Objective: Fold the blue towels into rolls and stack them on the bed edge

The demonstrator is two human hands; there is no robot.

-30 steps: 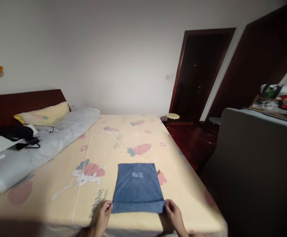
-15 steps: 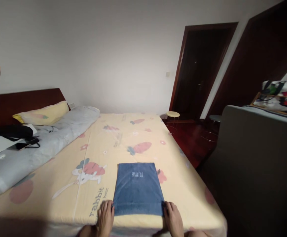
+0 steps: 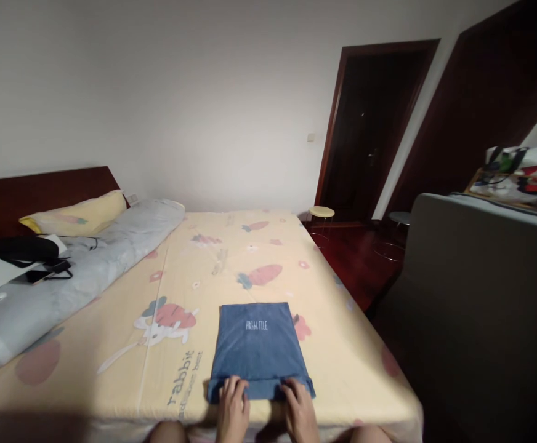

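Note:
A dark blue towel (image 3: 259,344) lies on the bed, its white lettering upside down from my side. Along its near edge runs a narrow folded-over strip that sticks out slightly at both sides. My left hand (image 3: 233,403) is on the left part of this strip, fingers curled over the cloth. On the right part, my right hand (image 3: 298,406) grips the strip in the same way. The thumbs and the underside of the fold are mostly hidden.
The bed's yellow sheet (image 3: 125,332) has carrot and rabbit prints. A rolled grey quilt (image 3: 111,264) lies on the left, with black items and a white sheet on it, near a yellow pillow (image 3: 77,215). A grey panel (image 3: 462,295) stands right; a stool (image 3: 321,212) is beyond.
Both hands have moved inward from the towel's near corners onto its near edge. That edge is now turned over into a narrow strip. The view has shifted slightly.

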